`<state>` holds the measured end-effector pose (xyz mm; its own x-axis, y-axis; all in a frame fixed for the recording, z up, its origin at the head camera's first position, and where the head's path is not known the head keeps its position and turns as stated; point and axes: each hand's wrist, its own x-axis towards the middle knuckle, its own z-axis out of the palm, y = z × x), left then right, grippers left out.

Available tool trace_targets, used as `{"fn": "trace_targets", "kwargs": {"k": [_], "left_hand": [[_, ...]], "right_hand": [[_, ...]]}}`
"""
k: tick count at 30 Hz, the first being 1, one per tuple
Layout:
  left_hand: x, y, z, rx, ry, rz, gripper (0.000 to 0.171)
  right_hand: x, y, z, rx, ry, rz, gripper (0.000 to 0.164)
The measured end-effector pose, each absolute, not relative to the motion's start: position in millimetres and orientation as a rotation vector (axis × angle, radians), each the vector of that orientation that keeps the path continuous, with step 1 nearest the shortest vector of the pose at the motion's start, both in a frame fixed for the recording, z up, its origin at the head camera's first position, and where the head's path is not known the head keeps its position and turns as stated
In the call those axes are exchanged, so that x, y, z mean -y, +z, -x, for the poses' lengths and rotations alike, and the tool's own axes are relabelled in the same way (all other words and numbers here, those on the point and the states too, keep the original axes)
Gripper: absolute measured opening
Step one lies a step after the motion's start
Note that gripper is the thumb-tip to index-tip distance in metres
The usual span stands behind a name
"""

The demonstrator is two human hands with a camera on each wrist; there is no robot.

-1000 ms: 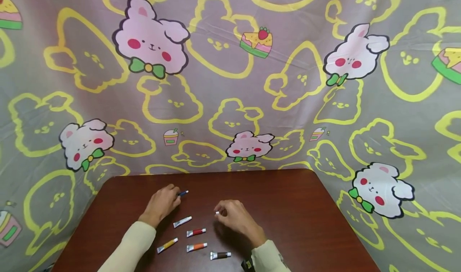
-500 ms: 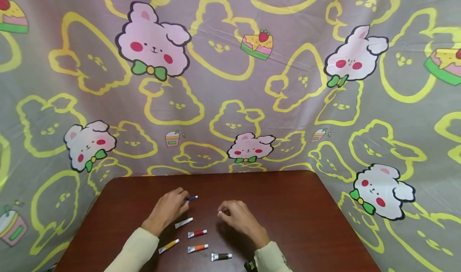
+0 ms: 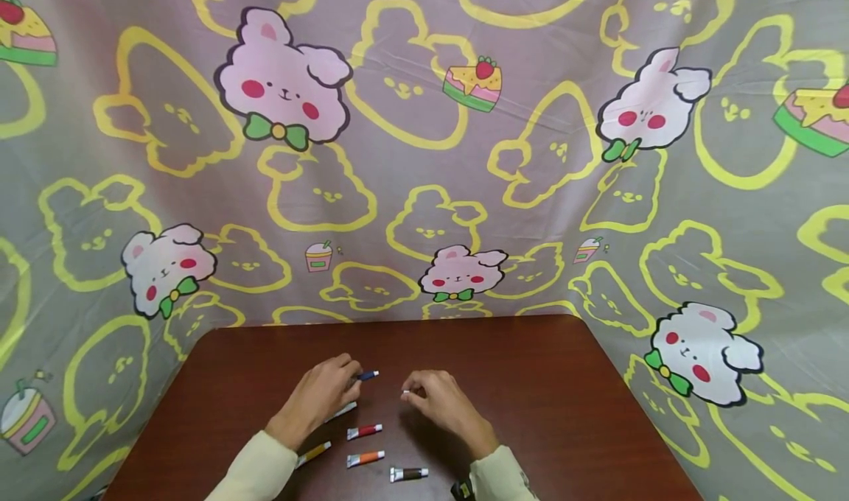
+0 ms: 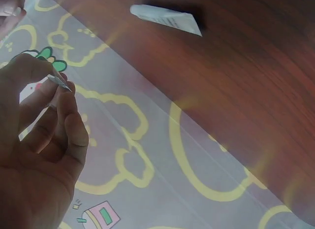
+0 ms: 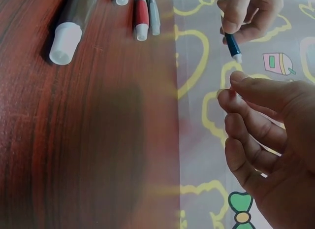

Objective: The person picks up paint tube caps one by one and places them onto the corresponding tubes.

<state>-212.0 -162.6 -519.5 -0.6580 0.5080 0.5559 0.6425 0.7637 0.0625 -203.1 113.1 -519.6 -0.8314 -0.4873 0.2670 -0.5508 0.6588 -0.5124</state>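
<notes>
My left hand [image 3: 320,392] pinches a dark blue paint tube [image 3: 368,375] by its crimped end, its white cap pointing right towards my right hand [image 3: 441,399]. In the right wrist view the blue tube [image 5: 231,44] hangs just beyond my right fingertips, apart from them. Between right thumb and forefinger I pinch a small white piece [image 3: 405,392], mostly hidden; its kind is unclear. Under my left hand lies a silvery white paint tube [image 3: 343,410], partly covered. Nearer me are a red paint tube [image 3: 365,432] and a yellow paint tube [image 3: 315,453], the latter partly behind my left wrist.
An orange paint tube [image 3: 365,458] and a dark brown paint tube [image 3: 408,474] lie near the front of the brown table [image 3: 544,390]. A patterned cloth [image 3: 411,162] rises behind the table and along its sides.
My left hand has moved right and slightly nearer with the blue paint tube, closer to my right hand, and now covers part of the white tube. The right hand stays nearly still.
</notes>
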Motion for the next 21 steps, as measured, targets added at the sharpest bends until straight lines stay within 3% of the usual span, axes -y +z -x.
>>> {"fn": "trace_targets", "kwargs": {"k": [21], "left_hand": [[142.5,-507.5,195.8,2.391,-0.376,0.938,0.015]], "right_hand": [[-103.5,-516.6,202.0,2.756,0.937,-0.914,0.01]]}}
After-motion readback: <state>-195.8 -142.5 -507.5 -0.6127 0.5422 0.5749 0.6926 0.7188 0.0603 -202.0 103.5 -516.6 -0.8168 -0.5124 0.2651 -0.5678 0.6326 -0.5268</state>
